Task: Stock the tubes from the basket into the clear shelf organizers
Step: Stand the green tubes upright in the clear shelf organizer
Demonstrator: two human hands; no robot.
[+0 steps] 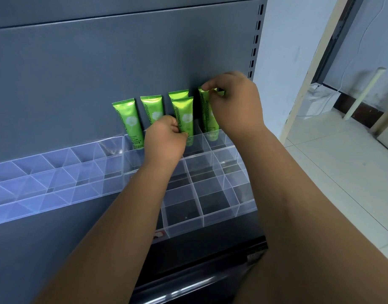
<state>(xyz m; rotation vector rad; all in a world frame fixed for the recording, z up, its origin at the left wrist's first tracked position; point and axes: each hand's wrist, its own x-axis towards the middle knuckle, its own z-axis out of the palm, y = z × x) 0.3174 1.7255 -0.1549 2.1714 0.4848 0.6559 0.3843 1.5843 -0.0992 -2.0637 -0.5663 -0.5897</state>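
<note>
A single head-worn camera (wide-angle) looks forward and down, close in on the organizers (57, 172) and the shelf panel (100, 62) behind them; both forearms (122, 216) enter from the bottom edge, and tiled floor (342, 163) shows at the right.

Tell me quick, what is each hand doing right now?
Left hand: closed, fingers pinching the front green tube low down.
Right hand: closed, fingers pinching the top of the rightmost green tube.
</note>
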